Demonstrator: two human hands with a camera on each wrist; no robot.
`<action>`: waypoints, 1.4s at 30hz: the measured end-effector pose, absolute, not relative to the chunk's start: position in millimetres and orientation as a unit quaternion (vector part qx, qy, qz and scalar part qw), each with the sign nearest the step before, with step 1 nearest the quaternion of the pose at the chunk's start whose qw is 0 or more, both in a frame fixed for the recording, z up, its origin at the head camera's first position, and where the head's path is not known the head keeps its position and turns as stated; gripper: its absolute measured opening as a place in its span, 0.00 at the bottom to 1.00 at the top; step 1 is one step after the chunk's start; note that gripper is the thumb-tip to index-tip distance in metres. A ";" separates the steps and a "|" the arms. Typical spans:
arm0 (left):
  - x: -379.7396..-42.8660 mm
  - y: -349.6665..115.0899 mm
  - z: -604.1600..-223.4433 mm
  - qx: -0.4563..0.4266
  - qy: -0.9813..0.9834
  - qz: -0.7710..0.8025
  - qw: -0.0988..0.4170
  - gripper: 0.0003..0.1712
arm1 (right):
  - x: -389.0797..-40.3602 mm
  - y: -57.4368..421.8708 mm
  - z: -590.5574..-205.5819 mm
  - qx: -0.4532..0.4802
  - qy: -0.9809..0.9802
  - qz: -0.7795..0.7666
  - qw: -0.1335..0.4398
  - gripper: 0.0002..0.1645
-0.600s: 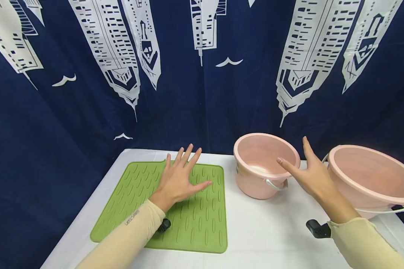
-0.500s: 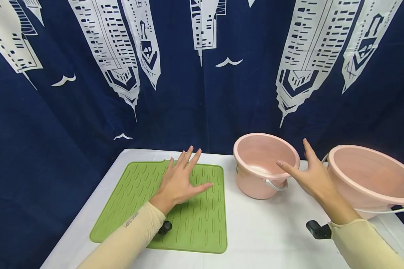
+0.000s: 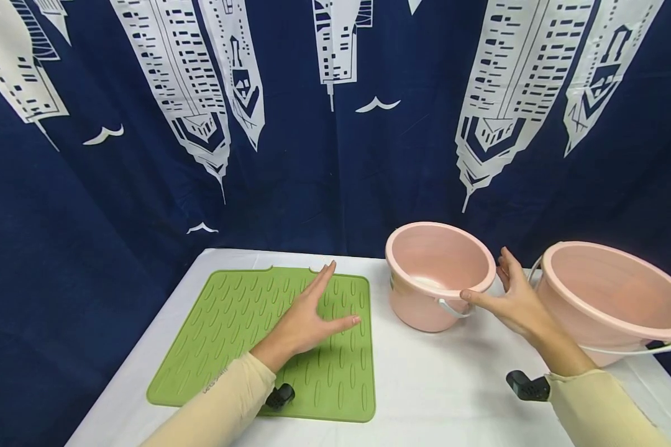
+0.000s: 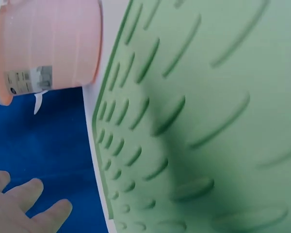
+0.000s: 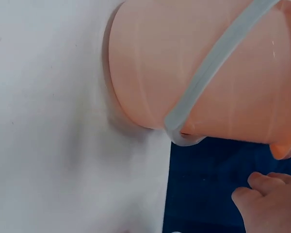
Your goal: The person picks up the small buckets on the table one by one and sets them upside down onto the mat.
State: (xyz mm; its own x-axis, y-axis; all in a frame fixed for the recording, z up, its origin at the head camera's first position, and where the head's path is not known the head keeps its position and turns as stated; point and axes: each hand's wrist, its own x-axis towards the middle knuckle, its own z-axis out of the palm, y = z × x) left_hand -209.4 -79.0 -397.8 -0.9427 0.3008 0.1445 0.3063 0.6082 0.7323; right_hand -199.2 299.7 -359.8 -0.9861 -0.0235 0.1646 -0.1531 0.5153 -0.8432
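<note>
My left hand (image 3: 302, 323) hovers over a green ribbed mat (image 3: 218, 335), thumb spread away from the fingers and nothing held. In the left wrist view, the fingertips of my left hand (image 4: 26, 204) show at the lower left, beyond the mat (image 4: 223, 116). My right hand (image 3: 517, 304) is between two pink buckets, with thumb apart and fingers slightly bent. Its thumb tip overlaps the rim of the smaller bucket (image 3: 419, 307) in the head view. The right wrist view shows my right hand (image 5: 271, 199) apart from that bucket's wall (image 5: 155, 68).
A larger pink bucket (image 3: 581, 316) with a white handle (image 3: 632, 352) stands at the far right of the white-covered table (image 3: 425, 385). The smaller bucket's white handle (image 3: 453, 309) hangs down at its front. A dark blue curtain (image 3: 291, 186) closes off the back.
The fingers of my left hand have drawn closer together as the hand turned and lowered a little. My right fingers have dipped and bent slightly beside the smaller bucket, which has not moved.
</note>
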 end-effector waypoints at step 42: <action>-190.4 -65.8 -424.0 -0.165 -0.845 -0.504 -0.068 0.57 | -210.2 285.3 -385.5 0.053 -0.827 0.552 0.093 0.81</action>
State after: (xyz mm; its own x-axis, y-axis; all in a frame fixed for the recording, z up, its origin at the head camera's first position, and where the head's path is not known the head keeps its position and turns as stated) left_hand -190.4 -65.8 -424.0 -0.9364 0.3471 0.0515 0.2103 0.4377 0.8742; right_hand -210.2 285.3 -385.5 -0.9769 0.0147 0.2134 -0.1915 0.3838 -0.9033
